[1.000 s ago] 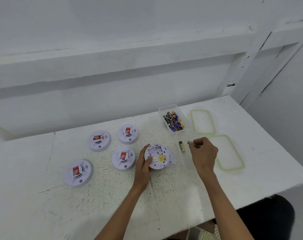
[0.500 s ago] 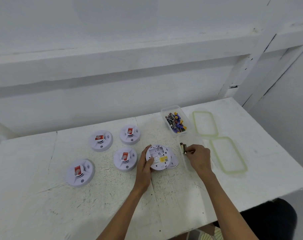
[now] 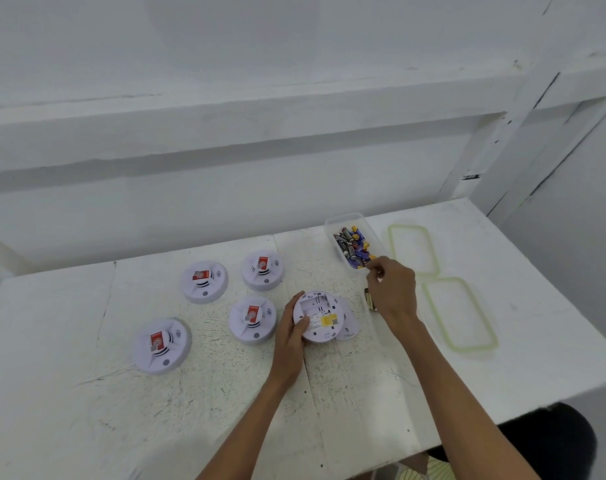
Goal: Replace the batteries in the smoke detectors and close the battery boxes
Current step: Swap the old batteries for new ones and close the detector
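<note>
Smoke detector (image 3: pixel 317 315) lies back-up on the table (image 3: pixel 86 410); my left hand (image 3: pixel 291 337) grips its rim, thumb on top. My right hand (image 3: pixel 393 292) reaches, fingers curled, to the near rim of the one battery box (image 3: pixel 350 247); whether it pinches anything, I cannot tell. Four closed detectors (image 3: pixel 163 346) (image 3: pixel 204 281) (image 3: pixel 253 319) (image 3: pixel 262 270) sit left of my left hand, two lids (image 3: pixel 414 249) (image 3: pixel 459 313) right of my right.

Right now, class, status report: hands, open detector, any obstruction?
Left hand grips open detector, bay looks empty. Right hand at battery box, grip unclear. Loose battery nearby, nothing blocking.
</note>
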### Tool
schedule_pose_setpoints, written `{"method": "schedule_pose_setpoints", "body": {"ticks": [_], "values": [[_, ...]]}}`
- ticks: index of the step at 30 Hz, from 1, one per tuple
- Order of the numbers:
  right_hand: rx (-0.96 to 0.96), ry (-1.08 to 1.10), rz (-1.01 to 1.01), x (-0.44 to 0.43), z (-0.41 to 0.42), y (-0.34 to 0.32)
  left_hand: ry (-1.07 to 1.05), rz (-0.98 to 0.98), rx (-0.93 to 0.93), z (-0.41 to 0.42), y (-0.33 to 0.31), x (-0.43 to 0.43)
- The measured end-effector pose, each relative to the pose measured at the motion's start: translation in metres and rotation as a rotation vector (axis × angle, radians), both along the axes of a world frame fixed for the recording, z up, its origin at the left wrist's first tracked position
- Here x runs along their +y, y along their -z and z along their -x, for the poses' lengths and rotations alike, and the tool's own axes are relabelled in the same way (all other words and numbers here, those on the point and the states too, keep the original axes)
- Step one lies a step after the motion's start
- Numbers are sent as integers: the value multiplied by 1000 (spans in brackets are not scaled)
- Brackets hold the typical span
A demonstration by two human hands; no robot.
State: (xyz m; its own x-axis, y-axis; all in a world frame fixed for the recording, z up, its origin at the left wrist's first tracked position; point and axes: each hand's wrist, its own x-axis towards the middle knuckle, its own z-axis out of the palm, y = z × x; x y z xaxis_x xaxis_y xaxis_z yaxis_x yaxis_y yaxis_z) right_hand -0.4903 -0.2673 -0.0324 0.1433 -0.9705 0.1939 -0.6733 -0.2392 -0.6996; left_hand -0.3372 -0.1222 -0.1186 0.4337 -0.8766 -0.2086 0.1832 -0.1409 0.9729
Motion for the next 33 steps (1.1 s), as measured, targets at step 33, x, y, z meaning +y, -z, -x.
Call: {"method": "schedule_pose_setpoints", "body": {"ticks": [33], "values": [[228,86,-166,-73,-55,17,-9,-25,-126,-3,-1,-2]]}}
